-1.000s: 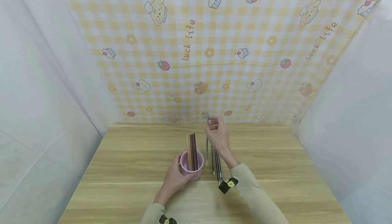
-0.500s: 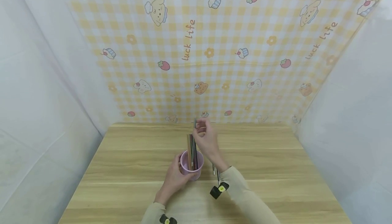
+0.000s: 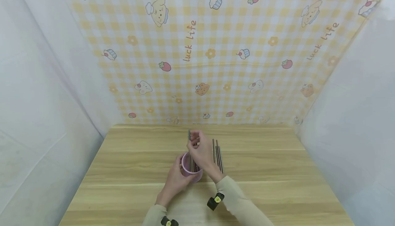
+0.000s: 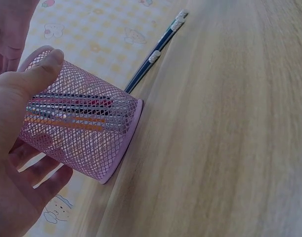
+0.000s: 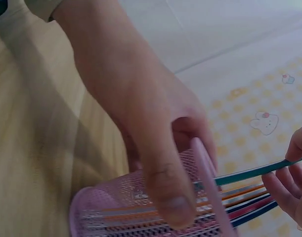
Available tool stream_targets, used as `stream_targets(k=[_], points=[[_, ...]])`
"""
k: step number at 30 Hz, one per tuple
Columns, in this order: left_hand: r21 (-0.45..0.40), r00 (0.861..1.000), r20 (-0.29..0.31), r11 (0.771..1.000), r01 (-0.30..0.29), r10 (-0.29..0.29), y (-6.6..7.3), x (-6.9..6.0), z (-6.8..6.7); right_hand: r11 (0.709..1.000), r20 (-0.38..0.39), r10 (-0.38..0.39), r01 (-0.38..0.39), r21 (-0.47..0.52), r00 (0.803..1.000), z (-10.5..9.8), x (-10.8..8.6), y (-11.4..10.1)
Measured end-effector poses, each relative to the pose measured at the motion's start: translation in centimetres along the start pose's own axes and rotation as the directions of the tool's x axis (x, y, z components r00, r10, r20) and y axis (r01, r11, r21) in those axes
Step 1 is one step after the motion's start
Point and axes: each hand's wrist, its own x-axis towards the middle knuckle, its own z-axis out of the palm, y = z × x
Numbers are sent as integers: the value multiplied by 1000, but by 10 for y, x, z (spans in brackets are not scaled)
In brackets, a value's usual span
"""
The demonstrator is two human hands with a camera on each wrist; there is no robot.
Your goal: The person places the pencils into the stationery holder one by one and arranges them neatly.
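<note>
My left hand (image 3: pixel 175 179) grips the pink mesh cup (image 3: pixel 196 177), its thumb across the near side in the left wrist view. Several pencils stand inside the cup (image 4: pixel 79 113). Above its rim my right hand (image 3: pixel 202 152) pinches a green pencil (image 3: pixel 189 136) near the upper end. In the right wrist view that green pencil (image 5: pixel 249 173) passes over the rim, its lower part inside the cup beside orange and dark pencils (image 5: pixel 249 212). Several more pencils (image 3: pixel 218 155) lie on the table to the right of the cup, partly behind my right forearm.
The wooden table (image 3: pixel 277 171) ends at a yellow checked cloth (image 3: pixel 234 75) behind it. White sheets (image 3: pixel 46 82) hang at the left and right sides. Eraser ends of loose pencils (image 4: pixel 154 56) show past the cup in the left wrist view.
My right hand has moved left and down, bringing the green pencil from over the table to the cup and lowering it in. The left hand has stayed around the cup.
</note>
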Motion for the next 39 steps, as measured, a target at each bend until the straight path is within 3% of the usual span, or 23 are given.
stream_targets(k=[8,15,19,25,39], points=[[-15,1000,2,1000,4,-4,0,0,-1,998,35,-42,43,-35,999,10,-11,10],[-10,999,13,999,44,-44,1,1,0,992,33,-94,96,-82,995,11,-15,17],[-12,1000,14,1000,23,-23,0,1,0,986,12,-131,132,-100,991,8,-17,18],[-19,1000,10,1000,4,-4,-1,1,0,994,-35,-87,84,-64,996,0,-15,20],[-24,999,-1,999,42,-42,3,0,1,997,-169,-51,40,-64,984,-31,7,48]])
